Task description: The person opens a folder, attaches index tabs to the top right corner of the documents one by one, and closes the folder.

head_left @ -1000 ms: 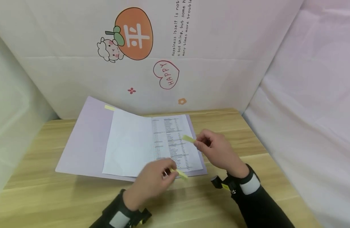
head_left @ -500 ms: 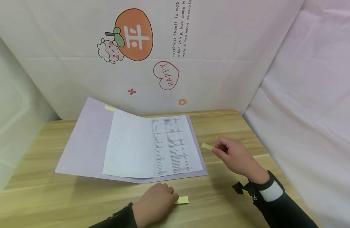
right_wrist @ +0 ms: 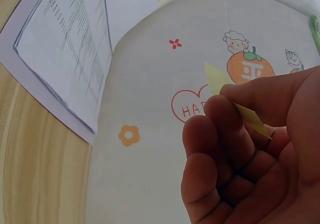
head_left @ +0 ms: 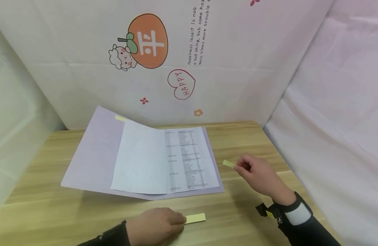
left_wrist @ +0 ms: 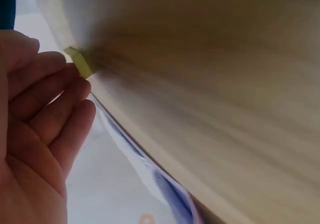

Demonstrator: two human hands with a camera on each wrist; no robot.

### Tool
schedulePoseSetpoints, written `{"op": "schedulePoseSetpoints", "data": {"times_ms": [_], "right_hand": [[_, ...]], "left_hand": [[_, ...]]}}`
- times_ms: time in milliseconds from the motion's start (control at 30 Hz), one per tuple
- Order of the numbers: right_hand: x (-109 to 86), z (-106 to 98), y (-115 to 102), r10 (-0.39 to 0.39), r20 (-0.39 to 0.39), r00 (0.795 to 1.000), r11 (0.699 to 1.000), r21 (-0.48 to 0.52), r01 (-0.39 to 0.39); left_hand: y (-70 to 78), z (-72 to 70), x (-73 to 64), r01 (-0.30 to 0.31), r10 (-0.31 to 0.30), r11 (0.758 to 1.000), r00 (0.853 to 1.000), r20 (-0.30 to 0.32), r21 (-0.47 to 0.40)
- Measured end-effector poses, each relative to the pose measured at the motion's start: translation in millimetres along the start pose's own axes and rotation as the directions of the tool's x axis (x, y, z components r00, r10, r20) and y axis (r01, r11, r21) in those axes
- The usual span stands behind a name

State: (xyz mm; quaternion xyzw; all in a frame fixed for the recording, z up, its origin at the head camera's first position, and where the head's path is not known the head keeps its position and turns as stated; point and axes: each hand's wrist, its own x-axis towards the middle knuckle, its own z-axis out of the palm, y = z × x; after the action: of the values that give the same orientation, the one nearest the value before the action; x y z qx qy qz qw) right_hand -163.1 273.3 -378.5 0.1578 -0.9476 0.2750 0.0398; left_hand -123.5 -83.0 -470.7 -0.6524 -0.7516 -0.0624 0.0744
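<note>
My right hand [head_left: 261,176] pinches a small yellow sticky note [right_wrist: 214,79] between thumb and forefinger, just right of an open folder. One end of the note sticks out to the left in the head view. On the table in front of the folder lies a narrow yellow sticky note pad [head_left: 196,218]. My left hand [head_left: 155,224] rests beside the pad's left end, its fingertips at or against it. The left wrist view shows those fingers [left_wrist: 60,101] loosely extended, the pad [left_wrist: 81,64] just beyond them. Whether they touch it is hard to tell.
The lilac folder [head_left: 84,160] lies open with a blank page [head_left: 139,160] on the left and a printed list [head_left: 189,160] on the right. A yellow tab [head_left: 120,118] shows at the blank page's top edge. White printed cloth [head_left: 232,85] hangs behind the wooden table [head_left: 241,136].
My left hand has lowered the pad to the table before the folder and drawn slightly left, its fingers loosening. My right hand has moved right, off the printed page, still holding the sticky note.
</note>
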Motion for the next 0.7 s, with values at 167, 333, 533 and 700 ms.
{"op": "schedulePoseSetpoints", "data": {"times_ms": [167,333,533,700], "right_hand": [[-0.9,2,-2,-0.007,-0.004,1.0,1.0,0.005,0.007],[-0.9,2,-2,-0.012,-0.011,1.0,1.0,0.016,0.013],[-3.6,-2,-2,-0.007,-0.009,1.0,1.0,0.03,0.007],[-6.8,-9,2,0.013,-0.04,0.999,1.0,0.029,-0.012]], "left_hand": [[4.3,9.3,28.3,0.001,-0.003,1.0,0.997,0.083,0.017],[13.7,14.4,82.5,0.057,-0.075,0.993,0.978,0.193,0.1],[9.5,16.0,144.4,0.219,-0.226,0.974,0.907,0.355,0.061],[1.2,21.2,181.2,0.165,-0.218,0.973,0.887,0.407,0.161]]}}
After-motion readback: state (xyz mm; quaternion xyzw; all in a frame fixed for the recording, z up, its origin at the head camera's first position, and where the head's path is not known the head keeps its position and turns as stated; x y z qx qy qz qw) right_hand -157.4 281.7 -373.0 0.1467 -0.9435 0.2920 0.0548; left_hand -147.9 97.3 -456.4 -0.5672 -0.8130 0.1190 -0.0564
